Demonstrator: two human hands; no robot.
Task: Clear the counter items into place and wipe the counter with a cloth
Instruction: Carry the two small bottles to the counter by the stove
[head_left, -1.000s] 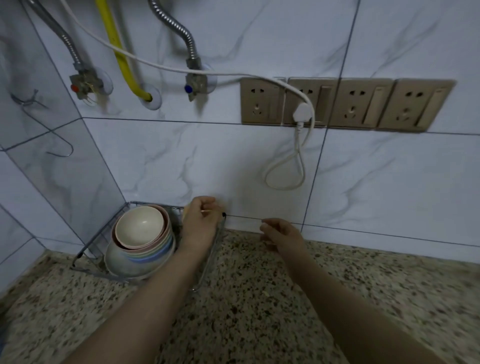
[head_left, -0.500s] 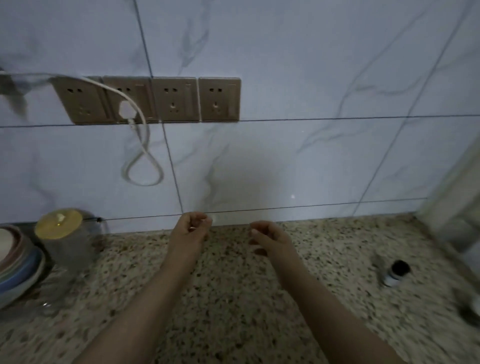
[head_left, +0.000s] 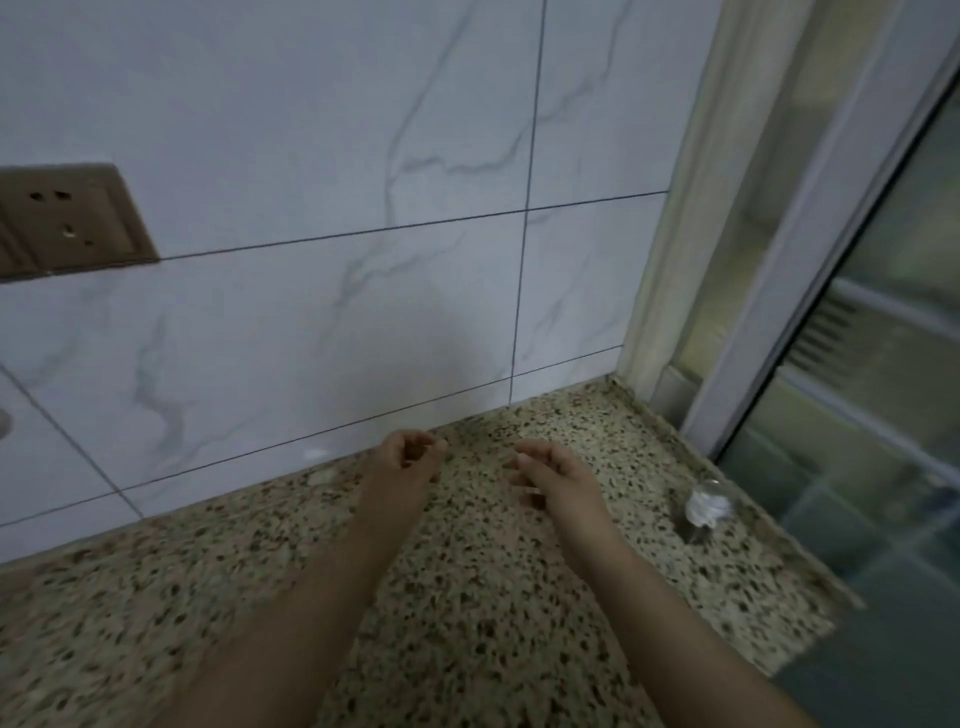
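Both my hands hover over the speckled granite counter (head_left: 467, 613) near its back edge. My left hand (head_left: 402, 462) has its fingers loosely curled and holds nothing. My right hand (head_left: 553, 475) has relaxed, half-bent fingers and is empty too. A small clear bottle or jar with a white label (head_left: 704, 504) lies blurred on the counter at the right end, a hand's width to the right of my right hand. No cloth is in view.
White marbled wall tiles (head_left: 337, 291) run behind the counter, with a bronze socket plate (head_left: 67, 218) at far left. A window frame (head_left: 753, 249) and glass close off the counter's right end; the counter's front right edge drops away.
My view has swung right along the counter. The bowl rack, the yellow-lidded jar and most sockets have left the view; the window end and the small bottle have come in. My left hand let go of the jar.
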